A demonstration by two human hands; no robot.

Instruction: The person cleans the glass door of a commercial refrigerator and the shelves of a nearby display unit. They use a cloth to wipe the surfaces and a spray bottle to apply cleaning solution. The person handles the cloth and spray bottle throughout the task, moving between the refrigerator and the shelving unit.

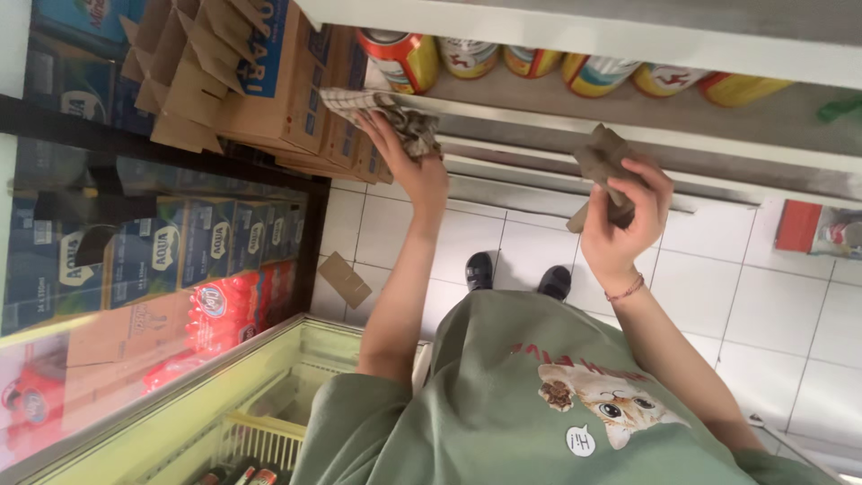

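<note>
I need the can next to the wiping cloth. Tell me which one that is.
The red-topped yellow can at the left end of the shelf row, just beside the checked cloth under the left hand; the other cans lie further right.

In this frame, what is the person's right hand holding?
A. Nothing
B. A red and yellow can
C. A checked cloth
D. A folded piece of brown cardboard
D. The right hand is closed around a folded piece of brown cardboard in front of the shelf edge, while the checked cloth is under the left hand, and the cans sit untouched on the shelf.
</note>
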